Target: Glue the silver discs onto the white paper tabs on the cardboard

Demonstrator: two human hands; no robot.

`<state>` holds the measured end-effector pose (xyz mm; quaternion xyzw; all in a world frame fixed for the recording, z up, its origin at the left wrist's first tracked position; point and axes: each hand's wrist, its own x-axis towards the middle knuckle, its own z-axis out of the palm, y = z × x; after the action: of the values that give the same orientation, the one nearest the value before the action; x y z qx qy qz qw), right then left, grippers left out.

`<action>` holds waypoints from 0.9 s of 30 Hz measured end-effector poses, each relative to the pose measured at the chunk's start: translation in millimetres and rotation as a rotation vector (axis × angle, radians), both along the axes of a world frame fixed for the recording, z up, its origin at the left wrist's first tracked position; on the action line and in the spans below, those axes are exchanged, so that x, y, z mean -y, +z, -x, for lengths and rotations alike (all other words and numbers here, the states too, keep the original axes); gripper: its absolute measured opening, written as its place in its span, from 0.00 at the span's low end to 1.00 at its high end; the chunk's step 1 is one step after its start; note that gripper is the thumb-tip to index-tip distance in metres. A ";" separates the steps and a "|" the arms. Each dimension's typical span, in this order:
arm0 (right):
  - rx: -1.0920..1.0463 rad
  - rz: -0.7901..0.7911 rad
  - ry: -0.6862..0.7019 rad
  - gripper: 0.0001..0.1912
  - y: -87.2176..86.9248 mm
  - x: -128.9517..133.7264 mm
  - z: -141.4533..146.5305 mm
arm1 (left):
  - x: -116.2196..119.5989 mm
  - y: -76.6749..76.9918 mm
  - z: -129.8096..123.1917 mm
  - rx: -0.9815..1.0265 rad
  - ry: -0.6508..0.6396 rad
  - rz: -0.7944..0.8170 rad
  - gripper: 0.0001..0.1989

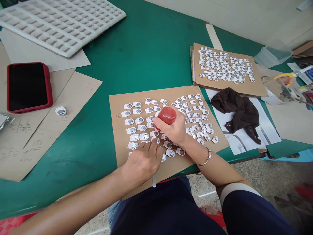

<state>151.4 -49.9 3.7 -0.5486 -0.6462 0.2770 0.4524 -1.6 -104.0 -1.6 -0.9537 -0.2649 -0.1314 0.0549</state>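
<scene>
While our right hand [172, 129] is clamped around a red knob-topped tool [167, 115] over the cardboard sheet [117, 130], our left hand [144, 160] presses fingers together on the sheet's near edge, a thin white stick [154, 180] beneath it. Small white-tabbed round parts [135, 120] lie in rows on the sheet. Beyond it, a second cardboard [254, 88] carries more parts; a clear plastic box [272, 54] looks empty. Left of the sheet on the green table [146, 49] sit a red-cased phone [28, 86] and white foam tray [61, 23].
</scene>
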 end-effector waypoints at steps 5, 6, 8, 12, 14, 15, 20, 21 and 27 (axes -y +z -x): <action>0.026 -0.045 -0.036 0.14 -0.1 -1.2 -0.5 | -1.2 0.6 1.9 0.009 -0.002 0.060 0.07; 0.033 -0.059 -0.041 0.14 0.0 -1.3 -0.7 | -1.5 0.4 2.2 0.017 -0.005 0.067 0.06; 0.043 -0.077 -0.042 0.14 0.3 -1.2 -1.3 | -1.9 -0.2 2.6 0.030 -0.011 0.075 0.06; 0.057 -0.087 -0.037 0.14 0.7 -0.2 -3.7 | -2.7 -0.8 2.9 0.034 -0.024 0.070 0.06; 0.074 -0.090 -0.038 0.14 0.8 0.6 -4.8 | -3.2 -0.2 3.5 0.033 -0.031 0.065 0.06; 0.083 -0.093 -0.041 0.15 0.9 1.0 -5.1 | -3.5 0.4 3.8 0.030 -0.034 0.065 0.06; 0.104 -0.124 -0.049 0.15 1.0 2.2 -6.2 | -5.1 4.5 3.9 0.007 -0.035 0.088 0.07; 0.103 -0.133 -0.045 0.15 0.9 2.4 -6.5 | -5.3 4.9 3.5 0.014 -0.033 0.092 0.07; 0.141 -0.135 -0.053 0.16 0.9 4.7 -7.5 | -5.6 2.4 3.0 0.086 -0.040 0.136 0.08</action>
<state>158.9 -54.6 4.6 -0.5517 -0.6789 0.1818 0.4490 -4.6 -98.4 0.8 -0.9538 -0.2561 -0.1551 -0.0242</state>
